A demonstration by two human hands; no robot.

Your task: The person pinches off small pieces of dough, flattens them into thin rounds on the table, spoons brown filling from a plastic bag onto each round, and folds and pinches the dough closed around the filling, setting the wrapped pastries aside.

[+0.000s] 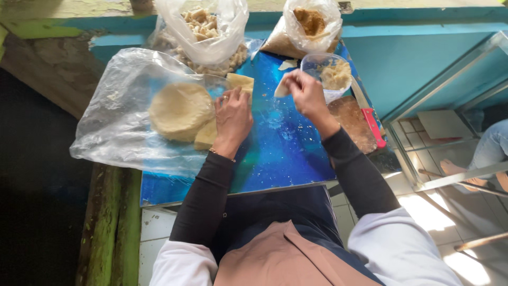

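Resting flat near the middle of the blue bench (286,153), the left hand (232,117) lies with fingers spread and nothing in its grip, pressing on a clear bag (116,122) that covers a round dough disc (180,110) toward the left edge. The right hand (307,95) is closed, its fingertips pinching a small pale wrapper (281,89) above the bench, just beside a clear tub (328,74) of filling near the far right corner. Two knotted bags (206,32) sit along the far edge. A red-handled knife (373,126), it seems, lies at the right edge.
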